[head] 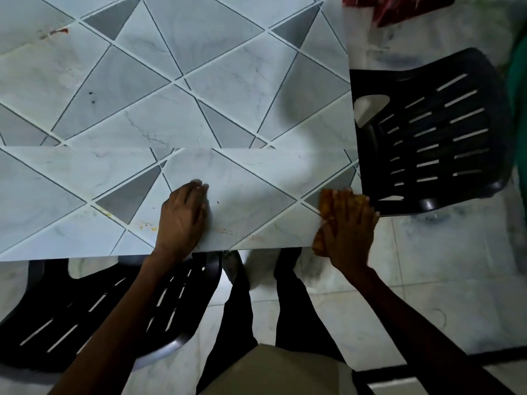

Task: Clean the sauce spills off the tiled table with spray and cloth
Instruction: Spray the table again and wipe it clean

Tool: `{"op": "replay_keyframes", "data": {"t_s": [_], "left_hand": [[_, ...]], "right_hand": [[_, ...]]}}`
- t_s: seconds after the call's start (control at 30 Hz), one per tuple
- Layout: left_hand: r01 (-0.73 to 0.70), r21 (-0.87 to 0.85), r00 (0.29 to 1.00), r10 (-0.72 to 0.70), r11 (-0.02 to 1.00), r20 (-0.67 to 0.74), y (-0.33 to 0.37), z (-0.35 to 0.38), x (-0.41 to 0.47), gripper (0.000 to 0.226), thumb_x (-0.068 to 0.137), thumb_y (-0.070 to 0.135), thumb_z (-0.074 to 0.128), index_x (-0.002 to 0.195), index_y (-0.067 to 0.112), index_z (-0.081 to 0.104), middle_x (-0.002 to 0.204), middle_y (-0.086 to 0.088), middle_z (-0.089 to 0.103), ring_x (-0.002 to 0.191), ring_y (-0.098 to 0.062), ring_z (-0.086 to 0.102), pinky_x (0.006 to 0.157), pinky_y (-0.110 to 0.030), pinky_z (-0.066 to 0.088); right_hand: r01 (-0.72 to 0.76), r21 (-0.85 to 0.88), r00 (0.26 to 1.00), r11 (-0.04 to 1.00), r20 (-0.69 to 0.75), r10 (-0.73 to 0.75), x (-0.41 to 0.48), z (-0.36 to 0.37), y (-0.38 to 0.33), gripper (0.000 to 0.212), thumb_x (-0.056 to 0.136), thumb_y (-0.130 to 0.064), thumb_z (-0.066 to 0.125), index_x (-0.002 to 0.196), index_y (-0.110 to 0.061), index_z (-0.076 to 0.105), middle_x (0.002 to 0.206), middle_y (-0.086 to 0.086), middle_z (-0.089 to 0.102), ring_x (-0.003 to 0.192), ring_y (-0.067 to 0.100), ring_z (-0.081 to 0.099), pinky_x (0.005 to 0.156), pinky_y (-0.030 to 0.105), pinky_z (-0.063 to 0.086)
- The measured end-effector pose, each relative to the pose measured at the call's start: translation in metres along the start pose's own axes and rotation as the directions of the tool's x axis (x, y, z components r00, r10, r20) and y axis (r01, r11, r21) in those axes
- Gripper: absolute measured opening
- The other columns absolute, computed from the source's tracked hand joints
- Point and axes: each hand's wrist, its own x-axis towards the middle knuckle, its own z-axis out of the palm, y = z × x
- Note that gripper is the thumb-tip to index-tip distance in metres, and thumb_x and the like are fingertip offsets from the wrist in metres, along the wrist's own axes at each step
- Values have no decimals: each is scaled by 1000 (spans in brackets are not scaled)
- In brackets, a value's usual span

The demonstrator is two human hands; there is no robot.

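Note:
The tiled table (199,81) fills the upper left of the head view. My right hand (349,226) presses an orange cloth (326,203) flat against the table's near right corner, fingers straight over it. My left hand (182,220) rests flat on the table near the front edge. Yellow-orange sauce spots (147,225) lie just left of my left hand, with a faint smear (228,230) between the hands. A red sauce streak (58,31) marks the far left. Small dark specks (91,97) sit mid-left. No spray bottle is in view.
A black slatted plastic chair (433,132) stands off the table's right side. A second black chair (94,309) sits under the front edge at left. My dark-trousered legs (268,303) stand on the pale tiled floor (442,266). Red fabric (399,7) lies at top right.

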Motion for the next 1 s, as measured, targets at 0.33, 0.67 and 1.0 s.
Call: {"op": "replay_keyframes", "data": {"t_s": [0.33, 0.67, 1.0], "left_hand": [[7, 10, 1000, -6, 1000, -25, -88, -49, -15, 57, 83, 24, 42, 136, 8, 54, 140, -14, 52, 123, -37, 51, 104, -43, 42], [65, -1, 993, -65, 998, -97, -130, -60, -22, 44, 93, 21, 43, 132, 5, 58, 137, -15, 55, 121, -36, 52, 103, -41, 43], [132, -28, 976, -135, 991, -172, -176, -85, -48, 46, 87, 22, 45, 128, 7, 60, 137, -12, 55, 119, -34, 53, 98, -39, 44]], "right_hand": [[566, 130, 821, 814, -3, -571, -46, -5, -270, 72, 89, -45, 48, 157, -31, 28, 167, 1, 18, 154, 39, 6, 119, 62, 12], [17, 36, 999, 999, -41, -16, 28, -7, -141, 69, 97, -46, 31, 159, -17, 25, 166, 13, 21, 148, 44, 23, 119, 59, 20], [775, 48, 630, 631, 34, -776, -45, -7, -351, 74, 87, -40, 48, 157, -30, 27, 167, 2, 21, 153, 39, 11, 120, 58, 12]]}}
